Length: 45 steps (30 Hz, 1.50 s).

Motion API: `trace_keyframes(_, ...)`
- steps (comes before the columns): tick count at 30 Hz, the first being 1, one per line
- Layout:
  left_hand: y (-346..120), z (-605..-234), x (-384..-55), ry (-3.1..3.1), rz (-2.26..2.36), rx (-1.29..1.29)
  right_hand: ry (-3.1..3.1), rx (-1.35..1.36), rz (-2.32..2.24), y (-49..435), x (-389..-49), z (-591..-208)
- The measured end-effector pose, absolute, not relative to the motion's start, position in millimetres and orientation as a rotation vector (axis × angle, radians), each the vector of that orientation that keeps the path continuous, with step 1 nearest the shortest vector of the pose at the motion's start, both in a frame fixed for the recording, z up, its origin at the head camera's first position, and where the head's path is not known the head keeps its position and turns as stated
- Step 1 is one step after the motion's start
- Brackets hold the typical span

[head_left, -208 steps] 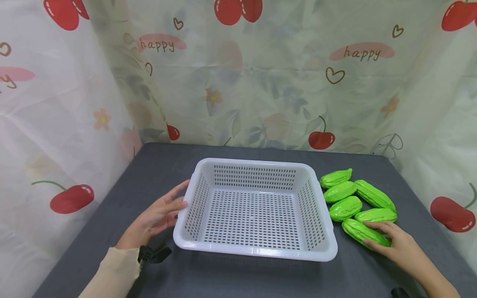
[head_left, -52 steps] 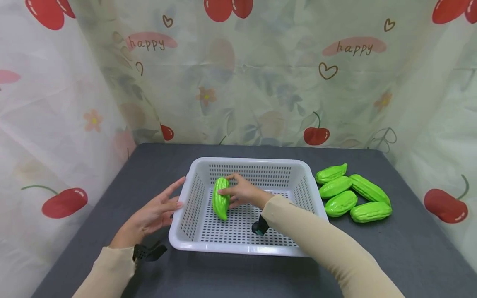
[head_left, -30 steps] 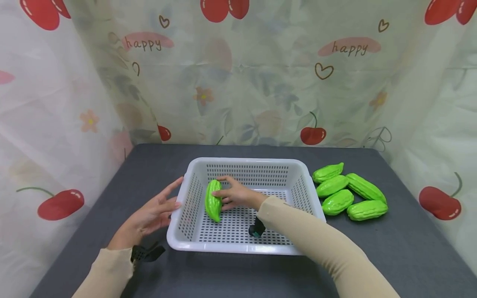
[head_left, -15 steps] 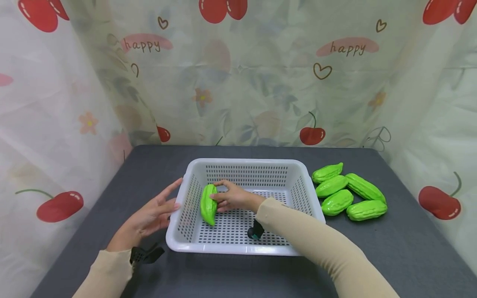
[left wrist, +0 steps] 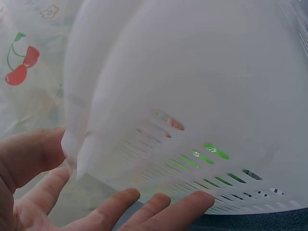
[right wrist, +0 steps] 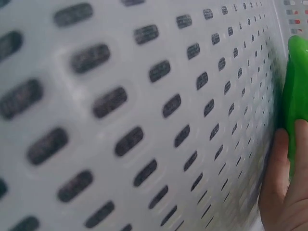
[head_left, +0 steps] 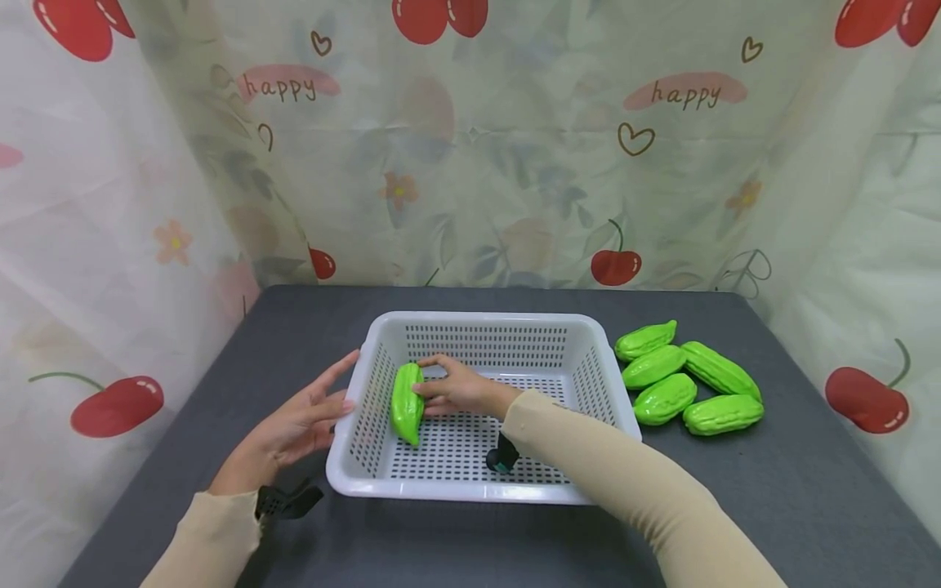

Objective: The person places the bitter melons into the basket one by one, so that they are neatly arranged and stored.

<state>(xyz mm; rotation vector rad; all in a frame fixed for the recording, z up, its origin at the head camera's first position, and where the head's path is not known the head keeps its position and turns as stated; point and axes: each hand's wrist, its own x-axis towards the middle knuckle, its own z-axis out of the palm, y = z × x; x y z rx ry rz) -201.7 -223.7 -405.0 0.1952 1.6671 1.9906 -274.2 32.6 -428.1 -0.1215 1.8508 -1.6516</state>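
A white perforated plastic basket (head_left: 485,490) stands on the dark table. Inside it, by the left wall, my right hand (head_left: 459,390) holds a bright green bitter melon (head_left: 407,406), thumb and fingers around its right side. The right wrist view has part of the melon (right wrist: 298,82) and fingers at the frame's edge. My left hand (head_left: 297,429) touches the basket's left rim and outer side with fairly straight, spread fingers. In the left wrist view, the melon's green (left wrist: 216,151) shows through the slots. Whether the melon bears fully on the basket floor is hard to tell.
Several more green bitter melons (head_left: 665,400) lie in a cluster on the table, right of the basket. A cherry-printed curtain (head_left: 470,163) hangs around the back and sides. My right forearm (head_left: 625,474) crosses the basket's front right rim.
Since the oldest frame, one bitter melon has gone from the right cluster into the basket in my right hand. Lately it has shifted left and lower. The left hand stays at the rim.
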Motion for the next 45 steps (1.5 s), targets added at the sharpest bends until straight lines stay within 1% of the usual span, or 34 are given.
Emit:
trace_keyframes(11, -223.5, -405.3, -202.2, 1.680, 1.986, 0.189, 2.084, -0.202, -1.493, 30.6, -274.7, -426.8)
trace_keyframes(45, -226.2, -407.0, -202.1, 1.646, 1.989, 0.233, 2.097, -0.197, -1.484, 31.7, -274.5, -426.6)
